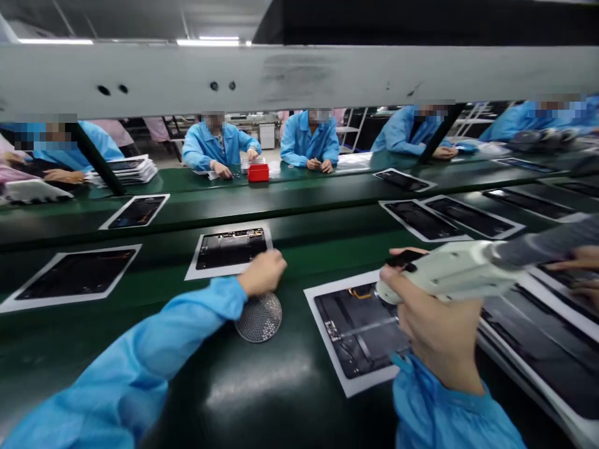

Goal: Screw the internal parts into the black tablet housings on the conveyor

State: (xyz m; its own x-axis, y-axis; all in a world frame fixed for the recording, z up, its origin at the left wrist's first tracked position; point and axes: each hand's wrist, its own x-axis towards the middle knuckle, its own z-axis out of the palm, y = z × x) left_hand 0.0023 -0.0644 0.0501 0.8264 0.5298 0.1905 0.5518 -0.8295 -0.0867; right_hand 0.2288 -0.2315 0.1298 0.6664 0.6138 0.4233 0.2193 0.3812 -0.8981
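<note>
My left hand [264,273] is closed, its fingers curled together over the far edge of a round metal dish [259,319] with a dimpled surface. Whatever it may pinch is too small or hidden. My right hand [435,330] wraps around a pale green handheld tool [461,271] with a black part near the thumb and a thick grey tail. The tool's blunt end is over a black tablet housing [358,330] lying on a white sheet [349,386]. Gold flex cable shows along the housing's upper edge. My hand hides its right side.
Another housing on white paper [231,249] lies just beyond my left hand, and one more [77,274] at far left. A stack of housings [547,349] stands right, beside another person's hand [580,268]. Across the green bench, several blue-sleeved people sit near a red box [258,173].
</note>
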